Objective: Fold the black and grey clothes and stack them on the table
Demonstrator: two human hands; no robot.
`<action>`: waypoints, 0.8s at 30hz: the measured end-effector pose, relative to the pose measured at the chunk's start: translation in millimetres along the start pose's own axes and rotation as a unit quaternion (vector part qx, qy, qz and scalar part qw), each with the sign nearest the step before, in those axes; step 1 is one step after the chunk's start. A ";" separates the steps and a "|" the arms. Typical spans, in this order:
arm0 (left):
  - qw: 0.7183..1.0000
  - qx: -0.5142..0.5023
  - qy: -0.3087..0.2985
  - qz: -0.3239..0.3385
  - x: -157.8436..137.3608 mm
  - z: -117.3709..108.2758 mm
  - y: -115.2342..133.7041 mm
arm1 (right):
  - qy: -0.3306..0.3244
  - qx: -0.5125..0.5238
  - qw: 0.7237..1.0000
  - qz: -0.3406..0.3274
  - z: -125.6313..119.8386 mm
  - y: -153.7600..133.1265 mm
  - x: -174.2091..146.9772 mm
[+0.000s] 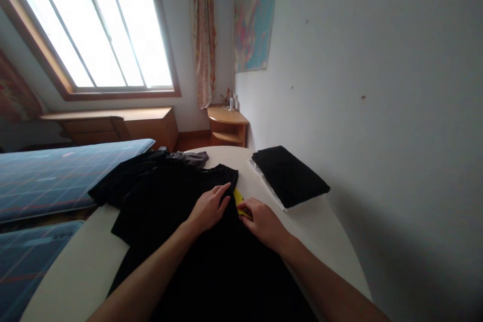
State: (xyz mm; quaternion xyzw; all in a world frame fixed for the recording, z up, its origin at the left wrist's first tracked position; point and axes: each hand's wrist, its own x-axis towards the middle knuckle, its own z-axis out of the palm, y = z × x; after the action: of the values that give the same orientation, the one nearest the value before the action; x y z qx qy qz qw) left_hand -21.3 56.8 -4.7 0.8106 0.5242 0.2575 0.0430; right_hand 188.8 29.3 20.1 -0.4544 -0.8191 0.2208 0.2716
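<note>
The left hand (209, 209) lay open on a black shirt (162, 206); the right hand (266, 222) pinched a yellow piece (238, 197) at its edge. The shirt was on a white table (79, 264), left of folded black cloth (289, 175).

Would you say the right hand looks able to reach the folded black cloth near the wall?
Probably yes: nothing visible blocks the right hand from the folded black cloth, though that hand seems to be pinching a yellow item.
</note>
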 end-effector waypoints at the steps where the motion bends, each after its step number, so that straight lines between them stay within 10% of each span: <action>1: 1.000 0.023 -0.011 -0.005 8.0 -2.7 3.2 | -0.003 -0.007 1.000 -0.002 -0.3 0.2 -0.1; 13: 0.974 0.168 -0.118 -0.099 86.2 19.0 39.0 | -0.066 -0.025 0.997 -0.014 -2.8 1.9 -5.4; 24: 0.976 0.044 -0.009 -0.213 94.9 9.5 16.3 | -0.088 -0.180 0.977 0.077 -21.4 -18.2 -13.7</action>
State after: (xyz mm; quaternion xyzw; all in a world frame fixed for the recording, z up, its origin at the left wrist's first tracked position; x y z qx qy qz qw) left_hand 26.7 134.2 28.0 0.6838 0.6952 0.2115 0.0660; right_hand 197.3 11.0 44.0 -0.5367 -0.8285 0.1292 0.0940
